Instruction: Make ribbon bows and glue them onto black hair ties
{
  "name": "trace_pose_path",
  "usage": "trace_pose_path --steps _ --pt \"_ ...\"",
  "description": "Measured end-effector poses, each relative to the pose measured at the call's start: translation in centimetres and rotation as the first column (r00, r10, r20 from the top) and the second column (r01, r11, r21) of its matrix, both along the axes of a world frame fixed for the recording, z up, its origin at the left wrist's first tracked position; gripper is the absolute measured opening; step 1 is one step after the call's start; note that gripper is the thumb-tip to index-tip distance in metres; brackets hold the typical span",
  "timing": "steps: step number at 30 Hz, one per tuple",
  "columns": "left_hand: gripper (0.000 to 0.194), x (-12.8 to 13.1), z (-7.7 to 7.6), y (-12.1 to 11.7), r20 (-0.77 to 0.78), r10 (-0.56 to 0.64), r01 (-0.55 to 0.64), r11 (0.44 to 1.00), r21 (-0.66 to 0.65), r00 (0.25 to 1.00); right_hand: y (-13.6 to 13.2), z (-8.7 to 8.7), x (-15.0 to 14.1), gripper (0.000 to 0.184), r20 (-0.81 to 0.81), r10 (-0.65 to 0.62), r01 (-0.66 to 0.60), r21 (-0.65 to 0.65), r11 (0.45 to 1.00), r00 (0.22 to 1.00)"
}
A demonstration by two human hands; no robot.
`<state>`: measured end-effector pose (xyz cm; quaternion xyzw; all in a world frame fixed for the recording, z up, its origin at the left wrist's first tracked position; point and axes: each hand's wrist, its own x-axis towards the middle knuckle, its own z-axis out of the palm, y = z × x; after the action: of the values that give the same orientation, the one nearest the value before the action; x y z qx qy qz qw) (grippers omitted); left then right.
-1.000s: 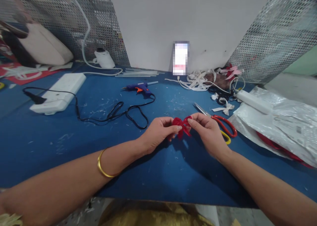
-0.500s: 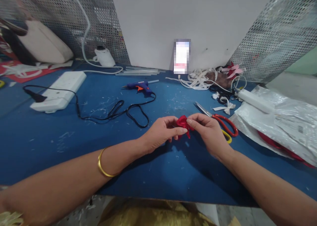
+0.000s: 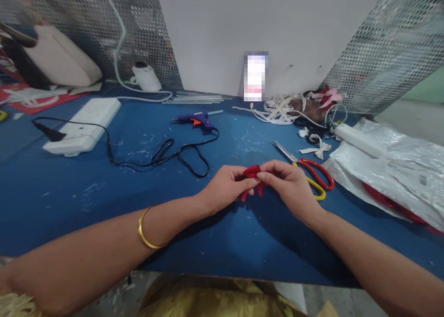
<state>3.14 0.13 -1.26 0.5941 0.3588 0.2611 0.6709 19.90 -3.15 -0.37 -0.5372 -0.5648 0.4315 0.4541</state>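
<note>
So the biggest thing in front of you is the blue counter [image 3: 69, 187], front edge right below your forearms. Over by the right edge there's a silvery plastic bag [image 3: 409, 164] with something red showing at its lower side. Toward the back left corner you've got the white power strip [image 3: 86, 122], black plug in its near end.

Now your hands: left hand [image 3: 227, 187] and right hand [image 3: 291, 183] are both pinched on the same little red ribbon bow [image 3: 252, 170], thumbs on the side facing you. Neither is nearer, they're both touching it, one at each side.

Just past your right hand lie the scissors [image 3: 308, 164], blades angled to the back edge, one red handle and one yellow. The hot glue gun [image 3: 196, 120] is farther off, nearer the back edge, nozzle aimed left. A white ribbon bow [image 3: 321, 148] sits off the bag's back left side.

Smallest is your red one: middle of the counter side to side, a bit toward the front edge. What shows runs roughly parallel to that edge, tails hanging toward you, but your fingers hide too much for me to be sure of its long axis. Looks held just off the surface, judging by the shadow.
</note>
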Motion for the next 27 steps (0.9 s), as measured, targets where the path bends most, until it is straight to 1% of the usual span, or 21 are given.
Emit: trace_pose_path --steps 3,6,10,13,16,18,20,23,25,27 --pt "0.019 0.0 0.1 -0.1 -0.019 0.033 -0.033 0.999 0.007 0.999 0.0 0.2 -0.1 0.011 -0.007 0.018 -0.018 -0.047 0.999 1.0" --pt "0.016 0.1 0.4 -0.3 -0.057 0.037 -0.035 0.999 0.034 0.998 -0.1 0.1 -0.1 0.012 -0.036 0.014 -0.018 -0.097 0.995 0.999" --pt "0.017 0.3 0.8 -0.7 -0.102 -0.004 0.012 0.997 0.08 0.995 -0.4 -0.5 -0.5 0.014 -0.195 0.0 -0.032 -0.162 0.986 0.981" --pt "0.016 0.4 0.8 -0.9 -0.125 0.016 -0.003 0.995 0.104 0.992 -0.5 -0.7 -0.6 0.015 -0.327 -0.02 -0.049 -0.202 0.978 0.945" --pt "0.017 0.4 0.6 -0.9 -0.101 0.033 -0.021 0.992 0.123 0.994 -0.4 -0.4 -0.4 0.015 -0.398 0.002 -0.099 -0.223 0.97 0.917" --pt "0.018 0.4 0.5 -0.9 -0.057 0.033 -0.027 0.994 0.108 0.998 -0.3 0.0 -0.2 0.015 -0.374 0.035 -0.121 -0.208 0.971 0.927" --pt "0.021 0.3 0.5 -0.9 -0.013 0.053 -0.052 0.995 0.086 0.998 -0.2 0.3 0.0 0.015 -0.29 0.041 -0.092 -0.164 0.982 0.956" --pt "0.023 0.3 0.5 -0.8 0.028 0.146 -0.148 0.986 0.08 0.989 0.0 0.5 0.3 0.017 -0.142 0.014 -0.029 -0.101 0.995 0.99" --pt "0.02 0.2 0.6 -0.7 0.042 0.224 -0.227 0.969 0.093 0.974 0.0 0.5 0.3 0.018 -0.057 0.007 -0.012 -0.081 0.997 0.998" --pt "0.018 0.2 0.5 -0.7 0.046 0.271 -0.275 0.955 0.109 0.961 -0.1 0.5 0.2 0.019 0.006 0.009 -0.009 -0.061 0.998 1.0"
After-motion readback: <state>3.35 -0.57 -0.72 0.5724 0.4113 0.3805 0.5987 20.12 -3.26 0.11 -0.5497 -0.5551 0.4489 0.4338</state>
